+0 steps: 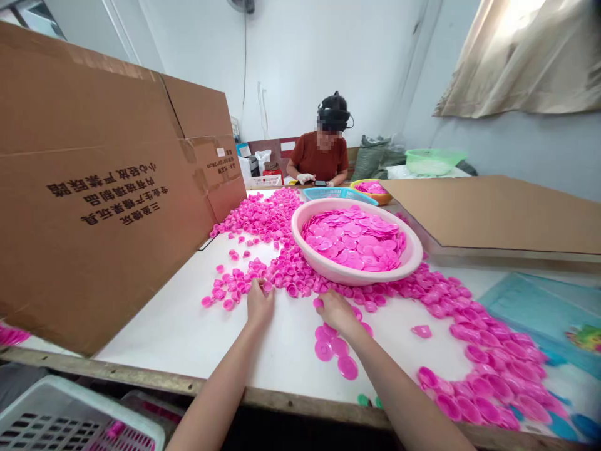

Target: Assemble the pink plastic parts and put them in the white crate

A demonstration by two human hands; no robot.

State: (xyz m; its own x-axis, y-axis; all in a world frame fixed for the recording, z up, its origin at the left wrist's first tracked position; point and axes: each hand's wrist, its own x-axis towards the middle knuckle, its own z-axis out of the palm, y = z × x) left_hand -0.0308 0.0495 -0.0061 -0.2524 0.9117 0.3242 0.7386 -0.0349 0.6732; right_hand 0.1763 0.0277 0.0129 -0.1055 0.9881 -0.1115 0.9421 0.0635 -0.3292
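My left hand point(260, 304) is at the near edge of a heap of small pink plastic cups point(293, 269), its fingers closed on one pink cup point(267, 286). To the right, my right hand point(337, 311) pinches a flat pink disc point(318, 302) between thumb and fingers. Several loose pink discs point(347, 367) lie on the white table under and beside my right wrist. Just beyond that hand stands a pale pink basin point(357, 277), filled with a pile of similar discs point(352, 238).
A large cardboard box point(117, 156) walls the left side. More pink cups point(488, 357) curve along the right. A cardboard sheet point(498, 213), blue plastic bags point(539, 307) and a blue basket point(338, 195) lie around. Across the table sits a person point(323, 156). A white crate point(70, 413) stands below left.
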